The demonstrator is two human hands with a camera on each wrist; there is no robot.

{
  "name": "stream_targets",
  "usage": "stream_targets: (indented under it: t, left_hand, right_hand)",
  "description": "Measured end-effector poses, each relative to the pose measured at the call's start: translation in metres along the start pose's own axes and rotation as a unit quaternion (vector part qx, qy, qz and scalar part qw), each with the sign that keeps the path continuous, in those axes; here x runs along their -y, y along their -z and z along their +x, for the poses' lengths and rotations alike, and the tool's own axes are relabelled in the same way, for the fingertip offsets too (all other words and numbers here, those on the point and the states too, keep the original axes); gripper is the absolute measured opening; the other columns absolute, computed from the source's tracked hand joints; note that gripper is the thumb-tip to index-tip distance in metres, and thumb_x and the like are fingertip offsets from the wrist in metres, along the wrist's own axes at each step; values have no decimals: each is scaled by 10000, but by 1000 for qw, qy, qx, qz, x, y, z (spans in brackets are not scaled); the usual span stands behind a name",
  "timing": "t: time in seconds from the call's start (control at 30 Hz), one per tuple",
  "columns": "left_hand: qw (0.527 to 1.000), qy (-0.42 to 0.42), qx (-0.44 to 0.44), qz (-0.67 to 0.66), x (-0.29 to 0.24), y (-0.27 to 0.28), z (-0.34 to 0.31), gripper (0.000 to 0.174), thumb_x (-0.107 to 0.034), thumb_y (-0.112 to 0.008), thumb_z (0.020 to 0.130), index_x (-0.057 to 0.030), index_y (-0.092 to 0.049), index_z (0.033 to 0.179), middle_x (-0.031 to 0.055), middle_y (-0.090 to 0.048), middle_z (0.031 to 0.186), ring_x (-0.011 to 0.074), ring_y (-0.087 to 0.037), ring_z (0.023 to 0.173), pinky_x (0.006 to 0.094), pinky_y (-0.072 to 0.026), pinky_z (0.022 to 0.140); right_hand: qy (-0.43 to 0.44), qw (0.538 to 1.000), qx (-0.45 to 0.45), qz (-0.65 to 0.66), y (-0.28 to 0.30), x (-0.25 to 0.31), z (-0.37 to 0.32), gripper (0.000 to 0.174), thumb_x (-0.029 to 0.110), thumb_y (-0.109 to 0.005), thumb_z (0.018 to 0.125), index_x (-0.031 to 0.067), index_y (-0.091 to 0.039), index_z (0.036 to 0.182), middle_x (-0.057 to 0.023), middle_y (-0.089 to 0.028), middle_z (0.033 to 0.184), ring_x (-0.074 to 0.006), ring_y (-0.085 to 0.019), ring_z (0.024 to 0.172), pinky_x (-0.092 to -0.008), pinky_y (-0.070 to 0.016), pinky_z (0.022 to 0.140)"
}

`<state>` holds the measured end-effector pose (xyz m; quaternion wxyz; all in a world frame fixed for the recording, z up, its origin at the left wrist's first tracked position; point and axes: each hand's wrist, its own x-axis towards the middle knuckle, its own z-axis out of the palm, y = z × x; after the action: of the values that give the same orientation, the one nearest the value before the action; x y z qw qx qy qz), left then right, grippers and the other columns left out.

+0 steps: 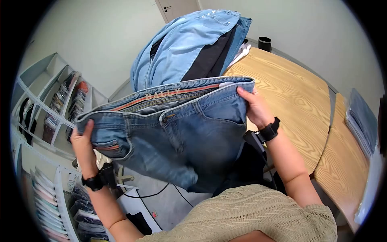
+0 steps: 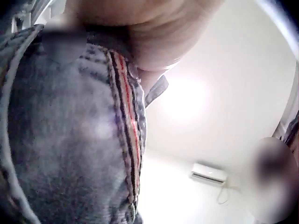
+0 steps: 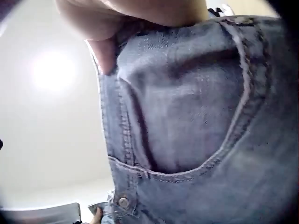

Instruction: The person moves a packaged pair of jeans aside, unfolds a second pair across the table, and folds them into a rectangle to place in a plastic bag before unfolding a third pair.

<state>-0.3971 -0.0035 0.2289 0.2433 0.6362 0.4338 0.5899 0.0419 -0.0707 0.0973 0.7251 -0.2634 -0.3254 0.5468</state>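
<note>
We hold a pair of faded blue denim jeans [image 1: 177, 133] up in the air by the waistband, button front twd us. The legs hang bunched below, clear of the light wooden worktop [image 1: 294, 92] and just off its near left edge. Our left hand [image 1: 82, 139] grips the waistband's left end, fingers curled behind the cloth, thumb on the front. The left wrist view shows the red-striped inner band [image 2: 126, 130] pinched under that hand. Our right hand [image 1: 254, 109] grips the right end above the front pocket [image 3: 196, 116], thumb [image 3: 105, 51] pressed on the edge. Behind the jeans, at the worktop's far left corner, sits a heap of light blue & dark denim garments [image 1: 189, 44], and a small black cup [image 1: 265, 43] stands at the far edge. White wall shelves w/ folded clothes [image 1: 52, 109] are at left. Progress, as we judge it: the pair is lifted & spread at the waist. No fold is made yet, and it's not laid on the worktop.
</note>
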Motion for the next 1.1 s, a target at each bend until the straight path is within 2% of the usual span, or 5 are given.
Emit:
stream_targets:
  t: [0.4, 0.5, 0.57, 0.63, 1.1]
  left_hand:
    - [979, -40, -172, 107, 8, -86, -35, 242, -194, -681, 857, 35, -649, 928, 39, -655, 824, 107, -565, 701, 239, -447, 678]
    - [985, 79, -104, -111, -18, -155, -82, 255, -210, -694, 847, 25, -618, 912, 39, -607, 811, 136, -585, 650, 284, -474, 583]
    - [984, -144, 25, 102, -8, -190, -102, 320, -128, -702, 803, -2, -616, 1085, 97, -559, 774, 221, -558, 705, 365, -442, 636]
    - [978, -158, 111, 84, -8, -218, -122, 450, -69, -630, 824, 32, -508, 1245, 179, -574, 856, 340, -566, 763, 385, -450, 681]
    - [973, -107, 157, 131, -13, -221, -132, 455, -31, -564, 838, 79, -456, 1266, 223, -589, 964, 345, -595, 871, 383, -467, 766]
  right_hand:
    - [96, 980, -147, 95, -59, -5, -19, 228, 105, -557, 917, 7, -539, 1121, -93, -640, 1038, -177, -625, 917, -316, -498, 840]
    - [124, 980, -131, 80, -90, -39, -30, 268, 142, -528, 944, 2, -513, 1173, -68, -603, 1094, -133, -568, 974, -278, -439, 891]
    - [89, 991, -98, -17, -104, -64, -41, 269, 166, -489, 969, 7, -502, 1185, -44, -586, 1086, -101, -527, 967, -255, -416, 888]
    - [62, 996, -61, 8, -117, -76, -52, 267, 181, -448, 988, 10, -494, 1187, -25, -576, 1069, -80, -503, 960, -245, -407, 885]
    - [13, 996, 4, -86, -99, -62, -48, 283, 225, -363, 1016, 7, -493, 1141, -21, -564, 1030, -78, -492, 936, -241, -399, 878]
